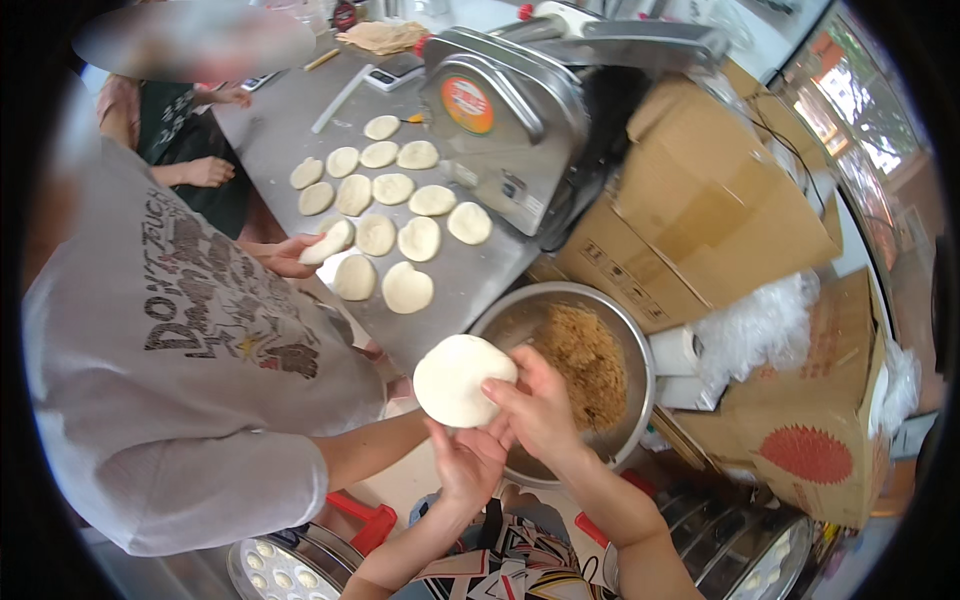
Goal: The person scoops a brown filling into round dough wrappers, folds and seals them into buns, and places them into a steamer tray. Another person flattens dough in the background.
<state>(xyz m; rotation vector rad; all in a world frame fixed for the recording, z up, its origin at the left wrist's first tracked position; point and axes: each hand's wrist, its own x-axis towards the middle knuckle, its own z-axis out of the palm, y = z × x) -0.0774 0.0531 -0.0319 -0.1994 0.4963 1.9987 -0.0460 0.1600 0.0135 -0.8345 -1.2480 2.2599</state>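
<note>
A flat round of white dough (459,381) is held up in front of me. My right hand (536,401) grips its right edge, thumb on top. My left hand (472,457) is just below it, palm up with fingers spread near the dough's lower edge; whether it bears the dough is hard to tell. Beside and beneath my right hand stands a wide steel bowl (645,375) with a brown, crumbly filling (589,367) in it. Several more dough rounds (407,288) lie in rough rows on the steel table (465,296).
A co-worker in a grey shirt (225,360) stands close at left, a hand (294,255) holding a dough piece. Another person's hand (210,172) is farther back. A steel machine (495,127), cardboard boxes (720,202), a digital scale (394,73) and stacked steamer trays (289,570) surround the work area.
</note>
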